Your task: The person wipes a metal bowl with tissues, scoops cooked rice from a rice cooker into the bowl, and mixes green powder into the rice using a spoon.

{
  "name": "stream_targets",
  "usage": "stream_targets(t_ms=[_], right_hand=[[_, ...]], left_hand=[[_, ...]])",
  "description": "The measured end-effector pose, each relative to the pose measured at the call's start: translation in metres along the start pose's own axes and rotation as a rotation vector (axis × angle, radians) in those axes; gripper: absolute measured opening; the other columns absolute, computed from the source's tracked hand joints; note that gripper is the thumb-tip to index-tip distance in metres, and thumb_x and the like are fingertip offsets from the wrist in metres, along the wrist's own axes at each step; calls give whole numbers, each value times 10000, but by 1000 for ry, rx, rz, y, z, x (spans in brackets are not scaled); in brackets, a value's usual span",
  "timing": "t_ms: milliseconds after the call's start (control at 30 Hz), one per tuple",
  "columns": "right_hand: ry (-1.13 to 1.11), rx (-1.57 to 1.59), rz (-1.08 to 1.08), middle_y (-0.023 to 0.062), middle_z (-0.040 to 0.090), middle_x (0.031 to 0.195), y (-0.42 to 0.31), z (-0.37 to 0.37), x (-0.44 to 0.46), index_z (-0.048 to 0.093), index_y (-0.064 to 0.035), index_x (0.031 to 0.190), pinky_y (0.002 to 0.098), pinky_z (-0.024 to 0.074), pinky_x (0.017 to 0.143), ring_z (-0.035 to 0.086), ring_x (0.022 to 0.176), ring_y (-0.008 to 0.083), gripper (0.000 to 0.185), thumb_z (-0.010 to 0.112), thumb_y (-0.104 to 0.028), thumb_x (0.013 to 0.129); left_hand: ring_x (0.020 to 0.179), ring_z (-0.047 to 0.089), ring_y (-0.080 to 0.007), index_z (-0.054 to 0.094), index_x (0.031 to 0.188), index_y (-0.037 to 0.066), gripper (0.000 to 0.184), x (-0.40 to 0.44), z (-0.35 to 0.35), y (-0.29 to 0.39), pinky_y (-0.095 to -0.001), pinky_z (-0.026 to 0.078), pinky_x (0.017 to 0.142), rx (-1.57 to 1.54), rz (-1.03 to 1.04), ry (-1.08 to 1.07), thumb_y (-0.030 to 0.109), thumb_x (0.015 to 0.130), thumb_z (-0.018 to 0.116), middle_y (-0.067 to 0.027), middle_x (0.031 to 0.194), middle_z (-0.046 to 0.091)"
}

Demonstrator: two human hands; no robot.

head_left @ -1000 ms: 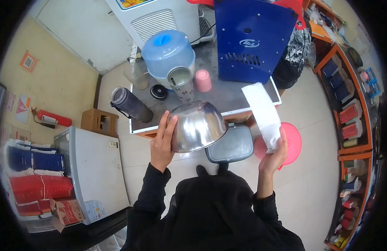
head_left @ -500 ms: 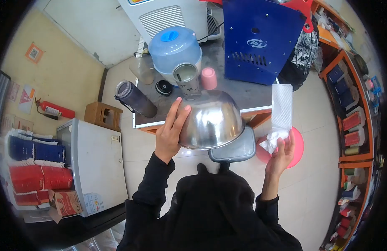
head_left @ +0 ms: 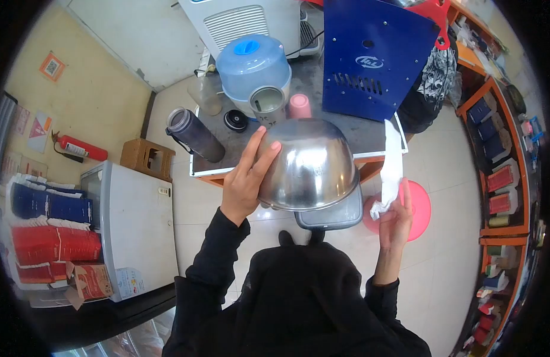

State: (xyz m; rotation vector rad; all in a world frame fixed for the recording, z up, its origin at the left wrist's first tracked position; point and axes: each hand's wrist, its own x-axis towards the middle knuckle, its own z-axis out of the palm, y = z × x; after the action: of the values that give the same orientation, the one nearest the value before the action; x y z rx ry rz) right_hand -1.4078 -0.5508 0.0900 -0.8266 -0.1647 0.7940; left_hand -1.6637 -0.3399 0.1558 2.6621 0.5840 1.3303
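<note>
My left hand point(head_left: 246, 178) grips the left side of a shiny steel bowl point(head_left: 313, 169), held bottom up in front of the table; its thumb is hidden. At the right, my right hand point(head_left: 397, 217) pinches the lower, crumpled end of a white paper towel point(head_left: 392, 157), which stands up from the fingers. Bowl and towel are apart. Behind the bowl on the table are a patterned cup point(head_left: 267, 107) and a pink cup point(head_left: 300, 106).
The dark table point(head_left: 358, 128) holds a grey bottle point(head_left: 194, 137), a black lid point(head_left: 235, 120), a blue water jug point(head_left: 254, 65) and a blue metal machine point(head_left: 379, 59). Below are a grey-lidded container point(head_left: 330, 214) and a pink tub point(head_left: 422, 208). A white freezer point(head_left: 141, 226) stands left.
The bowl has tipped slightly and risen a little in my left hand. In my right hand the paper towel has turned, now showing narrower, nearly edge-on.
</note>
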Motion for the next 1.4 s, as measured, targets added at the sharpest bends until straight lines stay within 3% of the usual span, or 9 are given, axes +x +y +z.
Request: stream_targets(t_ms=[467, 567, 667, 767, 800, 967, 1167, 1267, 1400], right_hand=[[30, -188, -119, 150, 471, 1427, -7, -3, -1, 282, 21, 1508, 340, 523, 912, 578, 1179, 228, 698, 440, -62, 834], [37, -198, -112, 149, 470, 1432, -9, -5, -2, 295, 21, 1504, 360, 500, 957, 570, 1195, 237, 688, 432, -85, 839], [29, -99, -117, 180, 438, 1463, -14, 1, -4, 358, 65, 1462, 347, 481, 993, 545, 1236, 221, 601, 416, -13, 869], [97, 95, -108, 171, 484, 1415, -17, 11, -6, 386, 69, 1444, 342, 495, 973, 571, 1200, 210, 529, 453, -85, 942], [123, -19, -130, 168, 500, 1398, -15, 9, -5, 400, 62, 1436, 343, 504, 963, 583, 1182, 210, 510, 466, -99, 957], [176, -299, -123, 148, 585, 1291, -4, -13, 1, 474, 25, 1395, 351, 542, 914, 626, 1101, 214, 435, 541, -104, 985], [230, -293, -269, 156, 631, 1199, 0, 2, 5, 488, 37, 1355, 329, 567, 825, 660, 1004, 218, 399, 520, -13, 961], [192, -283, -200, 150, 633, 1187, 5, -12, 15, 500, 39, 1330, 330, 554, 825, 656, 1005, 213, 385, 514, 4, 947], [172, -306, -178, 142, 632, 1181, 14, -6, 16, 495, 47, 1321, 331, 527, 855, 644, 1022, 204, 393, 515, 26, 929]], left_hand=[[1072, 655, -374, 526, 1366, 148, 531, -12, 15, 8, -362, 578, 773, -57, -8, 38, 5, 865, 630, -256, 1419, 480], [1071, 657, -380, 518, 1358, 145, 531, -6, 8, 5, -349, 583, 785, 6, 44, 78, 20, 859, 649, -259, 1398, 498], [1074, 658, -390, 533, 1329, 143, 505, 16, -16, 7, -353, 585, 810, 23, 128, 164, 21, 855, 658, -267, 1380, 512], [1083, 652, -404, 556, 1298, 145, 471, 23, -27, 12, -357, 588, 820, 28, 149, 230, 25, 854, 658, -273, 1375, 513], [1076, 658, -391, 574, 1282, 148, 444, 19, -23, 8, -338, 591, 800, -5, 152, 250, 30, 861, 648, -252, 1382, 519], [959, 701, -305, 587, 1295, 136, 459, -43, 18, -1, -324, 562, 629, 75, -119, 13, 17, 856, 647, -194, 1404, 526], [1023, 682, -348, 522, 1355, 140, 574, -19, -7, 4, -338, 573, 693, 29, -28, 125, -8, 820, 669, -223, 1390, 527], [1121, 638, -385, 455, 1402, 144, 643, 1, -19, 7, -347, 576, 771, -32, 49, 257, -22, 814, 656, -233, 1397, 517], [1158, 606, -399, 471, 1406, 126, 618, -40, 4, 7, -379, 564, 823, -80, -215, 108, -43, 829, 613, -215, 1418, 502]])
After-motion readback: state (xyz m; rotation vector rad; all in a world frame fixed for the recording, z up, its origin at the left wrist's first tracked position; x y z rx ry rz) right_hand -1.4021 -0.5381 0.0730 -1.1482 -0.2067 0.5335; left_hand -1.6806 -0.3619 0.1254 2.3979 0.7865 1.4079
